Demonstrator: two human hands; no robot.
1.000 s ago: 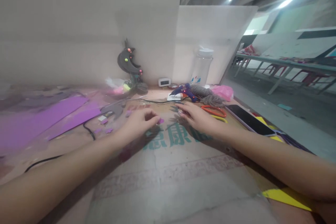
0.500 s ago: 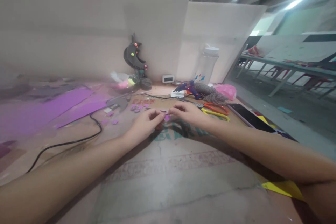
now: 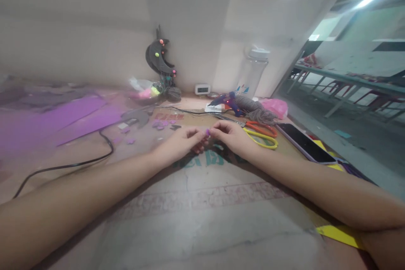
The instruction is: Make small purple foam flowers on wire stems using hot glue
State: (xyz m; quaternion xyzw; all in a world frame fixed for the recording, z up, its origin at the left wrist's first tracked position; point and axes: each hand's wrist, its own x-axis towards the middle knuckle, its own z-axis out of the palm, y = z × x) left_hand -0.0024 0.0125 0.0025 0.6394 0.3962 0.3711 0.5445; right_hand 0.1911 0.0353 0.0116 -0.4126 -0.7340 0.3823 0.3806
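The small purple piece is a bright speck, its outline mostly hidden by my fingertips. It sits right between my hands, above the table: my left hand pinches it from one side, my right hand closes thumb and finger on the other. Beneath me, the tabletop wears a cloudy clear cover over printed lettering. A pale wall rises behind; to the right, a long table stands across the room.

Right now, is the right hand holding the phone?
No, the phone lies on the table, while the right hand is at a small purple piece.
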